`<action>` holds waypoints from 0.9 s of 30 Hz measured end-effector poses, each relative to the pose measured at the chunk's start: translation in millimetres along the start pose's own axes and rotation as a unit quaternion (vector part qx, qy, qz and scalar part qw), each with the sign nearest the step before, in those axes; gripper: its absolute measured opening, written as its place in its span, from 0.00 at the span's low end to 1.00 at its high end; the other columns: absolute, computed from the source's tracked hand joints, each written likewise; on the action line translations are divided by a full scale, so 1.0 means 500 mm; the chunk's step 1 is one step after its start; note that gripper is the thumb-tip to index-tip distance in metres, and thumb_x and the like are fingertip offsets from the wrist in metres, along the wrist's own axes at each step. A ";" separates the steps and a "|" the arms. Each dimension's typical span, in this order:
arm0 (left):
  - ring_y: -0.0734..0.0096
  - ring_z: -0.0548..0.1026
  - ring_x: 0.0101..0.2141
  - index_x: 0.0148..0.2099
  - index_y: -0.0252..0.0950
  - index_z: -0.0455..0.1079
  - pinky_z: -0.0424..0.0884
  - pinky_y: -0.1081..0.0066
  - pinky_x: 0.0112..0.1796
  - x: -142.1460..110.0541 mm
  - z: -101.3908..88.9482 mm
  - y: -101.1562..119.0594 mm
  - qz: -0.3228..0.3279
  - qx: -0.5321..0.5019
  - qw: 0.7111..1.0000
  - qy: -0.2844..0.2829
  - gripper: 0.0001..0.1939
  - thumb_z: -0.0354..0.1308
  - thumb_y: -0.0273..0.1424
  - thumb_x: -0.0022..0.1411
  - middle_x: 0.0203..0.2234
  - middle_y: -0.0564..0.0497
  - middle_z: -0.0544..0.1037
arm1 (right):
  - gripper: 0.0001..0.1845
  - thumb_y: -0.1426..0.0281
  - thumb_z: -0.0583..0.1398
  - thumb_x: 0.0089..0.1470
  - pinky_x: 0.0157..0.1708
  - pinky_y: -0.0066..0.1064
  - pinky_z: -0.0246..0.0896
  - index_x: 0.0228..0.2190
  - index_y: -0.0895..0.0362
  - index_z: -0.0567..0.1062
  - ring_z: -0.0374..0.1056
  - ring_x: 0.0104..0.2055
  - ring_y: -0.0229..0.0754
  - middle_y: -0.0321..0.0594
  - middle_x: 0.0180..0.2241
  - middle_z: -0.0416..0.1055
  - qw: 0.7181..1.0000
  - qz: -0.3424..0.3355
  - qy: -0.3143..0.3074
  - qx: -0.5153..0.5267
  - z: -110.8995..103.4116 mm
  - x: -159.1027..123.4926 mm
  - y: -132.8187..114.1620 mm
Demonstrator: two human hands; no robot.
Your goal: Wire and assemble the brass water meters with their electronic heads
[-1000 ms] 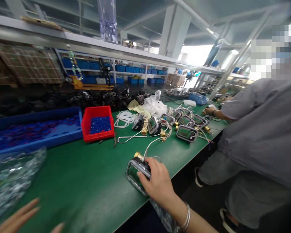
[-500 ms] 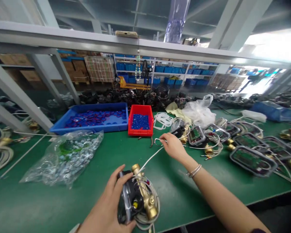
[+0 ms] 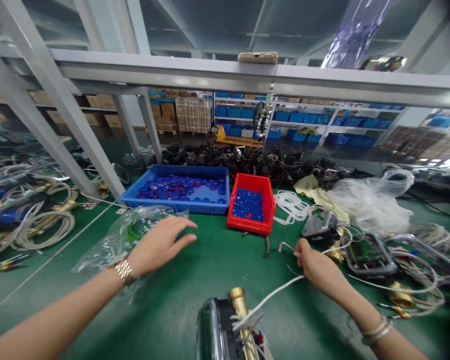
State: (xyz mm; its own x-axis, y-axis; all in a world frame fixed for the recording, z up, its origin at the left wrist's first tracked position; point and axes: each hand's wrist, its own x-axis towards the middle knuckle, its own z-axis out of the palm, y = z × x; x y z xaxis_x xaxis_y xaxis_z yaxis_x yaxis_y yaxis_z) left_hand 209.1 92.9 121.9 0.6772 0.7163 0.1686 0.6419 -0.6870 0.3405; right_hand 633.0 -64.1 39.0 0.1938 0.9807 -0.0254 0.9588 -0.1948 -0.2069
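Note:
My left hand [image 3: 161, 245] hovers over the clear plastic bag [image 3: 116, 245] of small shiny parts, with fingers apart and holding nothing. At the right, my right hand [image 3: 317, 267] has its fingers pinched on a hex key [image 3: 287, 246], a thin bent metal rod. A white cable [image 3: 275, 294] runs from near that hand to a brass meter body [image 3: 240, 302] with a black, clear-covered housing [image 3: 213, 325], lying at the bottom edge and partly cut off. The red bin [image 3: 250, 225] of small blue parts stands between the hands, farther back.
A blue tray [image 3: 176, 206] holds blue discs with red rims. White gaskets [image 3: 290, 205], a white plastic bag [image 3: 371, 200] and several meters with coiled cables [image 3: 371, 255] lie right. More cabled brass parts [image 3: 48, 225] are left. A metal beam [image 3: 195, 70] crosses above the table.
My left hand has let go of the meter and moved up and left to the bag. My right hand stays pinched on the hex key. The view has turned left.

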 end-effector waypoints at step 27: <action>0.62 0.77 0.47 0.54 0.34 0.71 0.77 0.57 0.47 0.458 0.106 -0.203 -0.032 -0.001 0.990 -0.138 0.16 0.59 0.38 0.69 0.49 0.45 0.76 | 0.12 0.63 0.57 0.65 0.36 0.21 0.75 0.47 0.50 0.76 0.81 0.36 0.41 0.38 0.39 0.82 0.964 -0.093 0.194 0.158 -0.056 -0.190 -0.014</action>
State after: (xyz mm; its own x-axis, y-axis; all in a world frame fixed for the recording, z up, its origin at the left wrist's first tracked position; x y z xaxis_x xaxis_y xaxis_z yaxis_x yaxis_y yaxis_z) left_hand 318.2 320.0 77.0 0.7079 0.6972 -0.1130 0.6860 -0.6407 0.3449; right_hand 613.6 -156.3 70.3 0.1463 0.9065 0.3962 0.8851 0.0589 -0.4616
